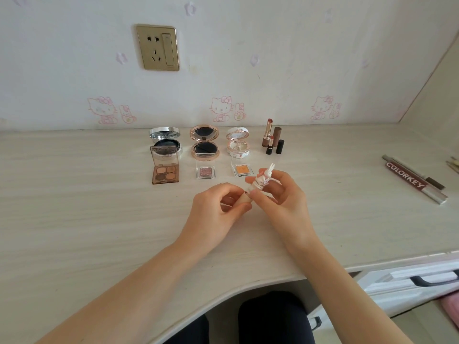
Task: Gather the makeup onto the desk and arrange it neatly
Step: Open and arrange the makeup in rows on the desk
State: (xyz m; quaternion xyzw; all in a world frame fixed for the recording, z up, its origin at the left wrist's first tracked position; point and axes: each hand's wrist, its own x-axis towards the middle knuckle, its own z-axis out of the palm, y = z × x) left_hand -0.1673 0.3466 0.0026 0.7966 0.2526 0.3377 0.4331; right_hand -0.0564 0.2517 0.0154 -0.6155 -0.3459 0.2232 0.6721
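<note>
Both hands hold one small lipstick with a white rabbit figure on its cap [263, 178] above the middle of the desk [74, 207]. My left hand [221, 207] pinches its beige base [244, 198]. My right hand [278, 194] grips the rabbit cap. Behind them stand three open compacts: silver [165, 141], rose gold [205, 142], white floral [237, 144]. In front of those lie a four-colour eyeshadow palette [165, 171], a pink single shadow [206, 172] and an orange single shadow [242, 170]. Open lipsticks with their caps [273, 141] stand to the right.
Several long tubes, one marked COLORKEY [407, 181], lie at the desk's right side, with brush ends [453, 163] at the frame edge. A wall socket [158, 47] sits above the desk. A drawer handle [432, 280] shows below the desk edge on the right.
</note>
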